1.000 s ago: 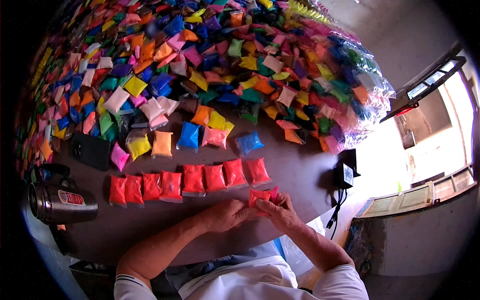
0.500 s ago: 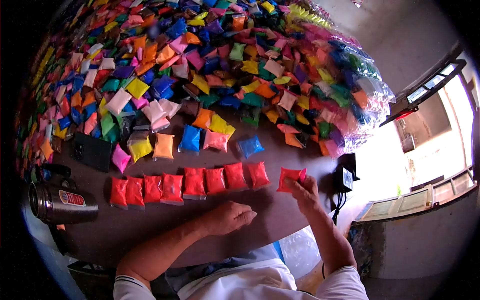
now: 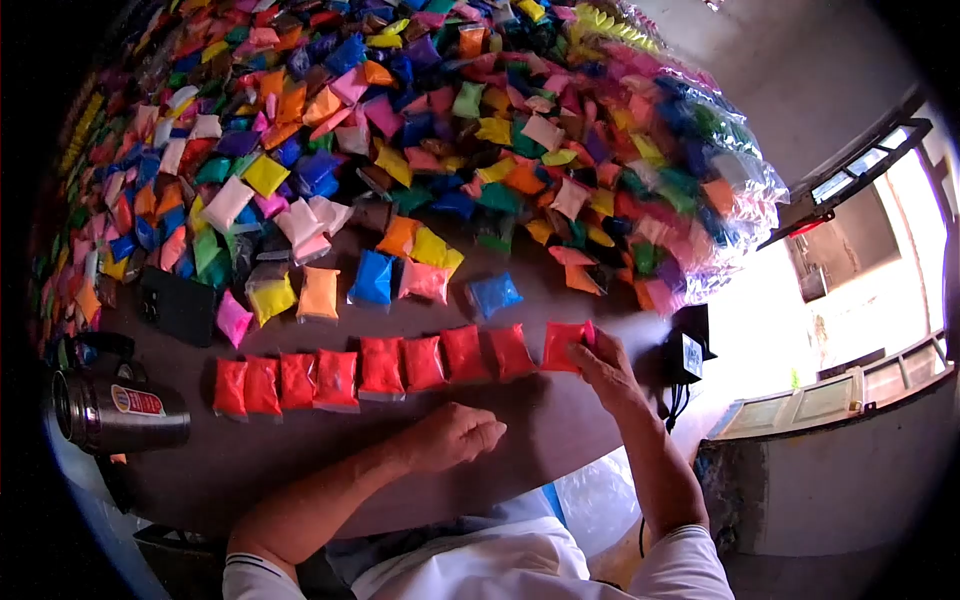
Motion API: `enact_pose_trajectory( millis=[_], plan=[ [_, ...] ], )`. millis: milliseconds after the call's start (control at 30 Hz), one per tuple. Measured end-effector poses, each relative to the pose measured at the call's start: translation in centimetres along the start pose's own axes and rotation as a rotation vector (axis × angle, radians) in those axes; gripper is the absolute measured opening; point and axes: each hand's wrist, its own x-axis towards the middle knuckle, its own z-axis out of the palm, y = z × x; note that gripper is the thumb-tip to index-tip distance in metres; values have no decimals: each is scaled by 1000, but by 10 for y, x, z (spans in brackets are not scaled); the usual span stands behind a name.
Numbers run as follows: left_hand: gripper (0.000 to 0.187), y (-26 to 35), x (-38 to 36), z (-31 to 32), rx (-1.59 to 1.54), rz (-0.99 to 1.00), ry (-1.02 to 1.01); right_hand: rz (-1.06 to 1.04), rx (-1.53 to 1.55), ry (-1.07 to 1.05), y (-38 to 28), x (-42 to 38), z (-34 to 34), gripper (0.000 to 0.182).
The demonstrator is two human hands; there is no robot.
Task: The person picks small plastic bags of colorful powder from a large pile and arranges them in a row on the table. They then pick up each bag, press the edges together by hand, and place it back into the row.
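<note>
A row of several red packets [image 3: 381,366] lies across the brown table [image 3: 300,450]. At the row's right end my right hand [image 3: 608,368] pinches the edge of another red packet [image 3: 562,345], with a bit of pink showing by the fingers. This packet is close beside the last one in the row. My left hand [image 3: 458,437] rests curled below the row, its fingers folded, and nothing shows in it.
A large heap of colourful packets [image 3: 420,130] covers the back. Before it lie a blue packet [image 3: 495,295], an orange packet [image 3: 319,293] and a black wallet-like object [image 3: 176,308]. A steel mug [image 3: 120,410] is at left, a black box [image 3: 690,350] at right.
My right hand has moved slightly left with the red packet, bringing it closer to the row's end. The view has shifted a little. My left hand stays curled.
</note>
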Motion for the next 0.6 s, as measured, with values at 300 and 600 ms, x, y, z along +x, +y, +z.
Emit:
enact_pose_trajectory(
  millis=[300, 600],
  plan=[
    [36, -1, 0, -2, 65, 38, -8, -21, -386, -45, 41, 33, -13, 21],
    [35, 2, 0, -4, 54, 6, -25, -125, -491, 211, 30, 25, 7, 38]
  ],
)
